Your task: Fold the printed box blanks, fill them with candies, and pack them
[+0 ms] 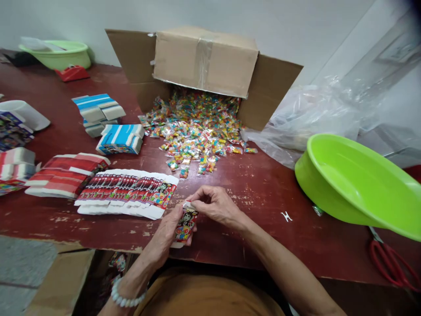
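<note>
In my left hand [169, 228] is a small printed candy box [186, 226], red with colourful pictures, upright near the table's front edge. The fingers wrap around its sides. My right hand [213, 204] pinches the white flap at the box's top end. Whether anything is inside the box is hidden. Just left of my hands, a fanned row of flat printed boxes [128, 193] lies on the table. Beyond them, many small clear packets of colourful candy [197, 136] spill out of a large cardboard carton [205, 61].
A bright green basin [358, 180] stands at the right, with red-handled scissors [388, 259] below it. Blue-and-white stacks [120, 138] and red stacks [67, 173] of flat boxes lie left. A red tape dispenser [72, 73] and clear plastic bags [312, 114] are farther back.
</note>
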Action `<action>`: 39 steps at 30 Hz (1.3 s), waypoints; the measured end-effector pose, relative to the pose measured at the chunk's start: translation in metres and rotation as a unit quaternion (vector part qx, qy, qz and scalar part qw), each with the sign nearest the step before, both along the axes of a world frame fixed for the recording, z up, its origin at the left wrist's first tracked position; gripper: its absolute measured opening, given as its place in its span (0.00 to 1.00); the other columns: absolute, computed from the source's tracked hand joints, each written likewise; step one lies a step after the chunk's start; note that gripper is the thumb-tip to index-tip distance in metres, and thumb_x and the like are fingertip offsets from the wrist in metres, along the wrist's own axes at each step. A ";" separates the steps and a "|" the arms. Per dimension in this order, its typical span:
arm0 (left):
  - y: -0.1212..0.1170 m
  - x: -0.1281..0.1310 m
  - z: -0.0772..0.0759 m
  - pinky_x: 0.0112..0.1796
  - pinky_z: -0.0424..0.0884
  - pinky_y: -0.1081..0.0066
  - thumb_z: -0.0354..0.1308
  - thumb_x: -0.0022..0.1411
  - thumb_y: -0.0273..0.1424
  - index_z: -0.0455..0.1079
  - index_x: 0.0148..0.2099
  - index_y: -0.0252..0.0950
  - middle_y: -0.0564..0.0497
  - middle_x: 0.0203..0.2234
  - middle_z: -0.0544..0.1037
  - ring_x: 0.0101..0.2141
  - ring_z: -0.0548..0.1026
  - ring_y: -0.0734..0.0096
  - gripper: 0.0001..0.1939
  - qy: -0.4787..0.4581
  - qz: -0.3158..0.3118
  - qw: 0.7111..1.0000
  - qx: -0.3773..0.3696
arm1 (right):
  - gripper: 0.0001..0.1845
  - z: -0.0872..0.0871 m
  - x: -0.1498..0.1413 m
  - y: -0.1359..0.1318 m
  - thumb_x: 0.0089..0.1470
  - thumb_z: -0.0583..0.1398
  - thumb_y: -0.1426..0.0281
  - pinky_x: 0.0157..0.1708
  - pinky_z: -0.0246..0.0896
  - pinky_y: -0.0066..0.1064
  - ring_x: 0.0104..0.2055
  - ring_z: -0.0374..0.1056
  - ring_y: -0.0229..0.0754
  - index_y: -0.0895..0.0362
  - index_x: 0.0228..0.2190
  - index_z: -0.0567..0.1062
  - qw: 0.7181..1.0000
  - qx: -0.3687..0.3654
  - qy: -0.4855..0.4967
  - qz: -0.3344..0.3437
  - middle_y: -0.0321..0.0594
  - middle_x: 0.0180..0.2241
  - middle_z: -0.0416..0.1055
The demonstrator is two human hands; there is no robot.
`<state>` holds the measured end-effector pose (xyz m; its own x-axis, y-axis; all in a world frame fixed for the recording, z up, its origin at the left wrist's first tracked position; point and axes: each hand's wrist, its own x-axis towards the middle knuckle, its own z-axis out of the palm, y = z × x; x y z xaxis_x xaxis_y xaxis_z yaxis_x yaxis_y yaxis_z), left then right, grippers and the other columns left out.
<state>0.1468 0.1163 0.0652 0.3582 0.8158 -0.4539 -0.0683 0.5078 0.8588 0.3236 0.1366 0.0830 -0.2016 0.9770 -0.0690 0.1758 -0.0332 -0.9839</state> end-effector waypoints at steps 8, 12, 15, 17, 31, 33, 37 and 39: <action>0.000 0.000 0.000 0.22 0.69 0.74 0.56 0.62 0.51 0.69 0.59 0.32 0.50 0.22 0.78 0.18 0.72 0.71 0.32 -0.056 0.030 0.998 -0.027 | 0.04 0.004 -0.002 -0.002 0.51 0.63 0.72 0.24 0.56 0.23 0.25 0.65 0.32 0.58 0.28 0.80 0.996 0.060 -0.051 0.030 0.35 0.27 0.77; 0.001 0.000 0.001 0.21 0.69 0.72 0.58 0.59 0.50 0.67 0.62 0.31 0.49 0.22 0.79 0.18 0.73 0.68 0.36 -0.070 0.049 0.994 -0.065 | 0.05 0.001 -0.005 0.000 0.52 0.62 0.71 0.21 0.54 0.22 0.21 0.63 0.31 0.58 0.30 0.80 0.999 0.008 -0.020 0.026 0.33 0.23 0.75; 0.001 -0.002 0.004 0.21 0.70 0.71 0.60 0.59 0.50 0.65 0.64 0.32 0.49 0.23 0.79 0.19 0.73 0.68 0.38 -0.075 0.046 0.994 -0.063 | 0.04 0.001 -0.006 0.001 0.52 0.62 0.72 0.23 0.56 0.22 0.23 0.64 0.31 0.57 0.29 0.79 0.998 0.046 -0.019 0.033 0.33 0.25 0.76; 0.001 -0.003 0.005 0.22 0.70 0.72 0.61 0.58 0.50 0.64 0.65 0.34 0.50 0.24 0.79 0.20 0.73 0.69 0.39 -0.071 0.033 0.995 -0.059 | 0.04 0.003 -0.005 0.002 0.52 0.62 0.73 0.25 0.58 0.22 0.24 0.65 0.31 0.57 0.26 0.78 0.995 0.081 -0.032 0.040 0.34 0.27 0.77; -0.001 -0.001 0.005 0.22 0.67 0.74 0.57 0.58 0.59 0.76 0.37 0.32 0.48 0.24 0.78 0.18 0.71 0.74 0.31 -0.025 0.008 0.999 -0.046 | 0.08 -0.005 -0.010 0.001 0.53 0.65 0.66 0.28 0.63 0.27 0.26 0.69 0.36 0.58 0.32 0.81 0.999 -0.030 0.016 0.025 0.36 0.26 0.77; -0.001 -0.001 0.004 0.22 0.68 0.73 0.56 0.58 0.59 0.76 0.38 0.32 0.47 0.24 0.79 0.18 0.71 0.73 0.32 -0.017 0.009 0.999 -0.035 | 0.07 -0.005 -0.010 0.002 0.52 0.65 0.67 0.27 0.63 0.26 0.25 0.68 0.35 0.59 0.31 0.81 1.000 -0.026 0.011 0.008 0.37 0.25 0.77; -0.001 -0.001 0.003 0.21 0.68 0.74 0.58 0.58 0.58 0.76 0.47 0.34 0.49 0.23 0.78 0.19 0.72 0.72 0.32 0.000 0.020 0.999 -0.025 | 0.06 0.000 -0.004 0.005 0.54 0.65 0.68 0.33 0.67 0.29 0.31 0.71 0.37 0.57 0.31 0.82 0.998 0.027 0.029 0.055 0.37 0.31 0.78; 0.001 -0.001 0.001 0.19 0.67 0.74 0.58 0.58 0.58 0.73 0.54 0.35 0.51 0.22 0.78 0.17 0.72 0.72 0.35 -0.018 0.031 0.999 -0.032 | 0.07 0.001 -0.002 0.004 0.58 0.62 0.68 0.42 0.69 0.34 0.38 0.73 0.39 0.54 0.34 0.82 0.991 0.055 0.025 0.118 0.37 0.37 0.78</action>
